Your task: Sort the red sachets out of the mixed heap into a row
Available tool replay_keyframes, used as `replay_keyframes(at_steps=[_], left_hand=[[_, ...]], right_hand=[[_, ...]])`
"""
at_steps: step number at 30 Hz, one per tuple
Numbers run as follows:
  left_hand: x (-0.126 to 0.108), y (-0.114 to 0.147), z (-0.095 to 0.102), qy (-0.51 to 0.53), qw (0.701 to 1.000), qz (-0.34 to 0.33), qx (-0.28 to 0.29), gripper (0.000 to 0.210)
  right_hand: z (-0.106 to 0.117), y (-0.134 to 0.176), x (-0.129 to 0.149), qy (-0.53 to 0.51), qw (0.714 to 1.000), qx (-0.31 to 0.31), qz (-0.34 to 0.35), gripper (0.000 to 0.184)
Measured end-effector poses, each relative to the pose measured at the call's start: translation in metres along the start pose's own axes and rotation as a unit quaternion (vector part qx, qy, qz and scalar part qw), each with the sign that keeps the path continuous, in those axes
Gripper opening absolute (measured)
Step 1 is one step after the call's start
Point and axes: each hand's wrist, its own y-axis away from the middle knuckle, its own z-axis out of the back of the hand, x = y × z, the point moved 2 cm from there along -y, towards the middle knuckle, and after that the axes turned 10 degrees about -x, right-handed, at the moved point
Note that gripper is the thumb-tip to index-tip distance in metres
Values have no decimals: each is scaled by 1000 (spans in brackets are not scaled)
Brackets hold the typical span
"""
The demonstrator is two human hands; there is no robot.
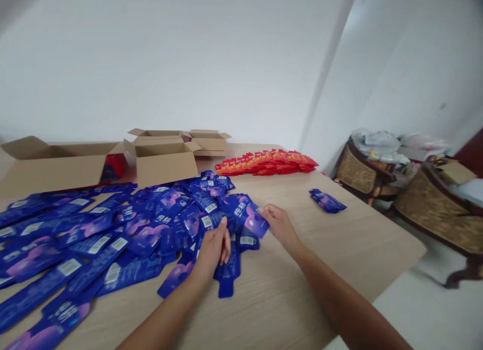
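A blue and purple flat sachet (253, 218) is pinched by its right edge between the thumb and fingers of my right hand (277, 221). It is held at the right end of a wide heap of similar blue sachets (151, 226), some showing barcodes and some pink shapes. Close by on the left, my left hand (215, 247) hovers over or rests on the heap's near edge; which one I cannot tell. Its thumb is raised apart from the loosely curled fingers, and nothing shows in it. Just beyond its fingers, a blue sachet with a narrow neck (226, 279) lies on the table.
Open cardboard boxes (166, 166) stand along the back, by the white wall. To their right lies a long row of overlapping red sachets (267, 162). A small blue stack (326, 201) sits on the wooden table (362, 244) at right. Upholstered chairs (437, 209) holding bags stand beyond the edge.
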Motion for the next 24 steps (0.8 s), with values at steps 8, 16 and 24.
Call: replay_keyframes(at_steps=[8, 16, 24], left_hand=[[22, 10, -20, -40, 994, 32, 96, 66], [33, 5, -20, -41, 992, 31, 111, 63], [33, 7, -18, -42, 992, 27, 113, 62]], right_hand=[[131, -31, -63, 397, 909, -129, -6, 32], [111, 13, -85, 537, 832, 1, 139, 51], [147, -17, -107, 554, 822, -18, 135, 43]])
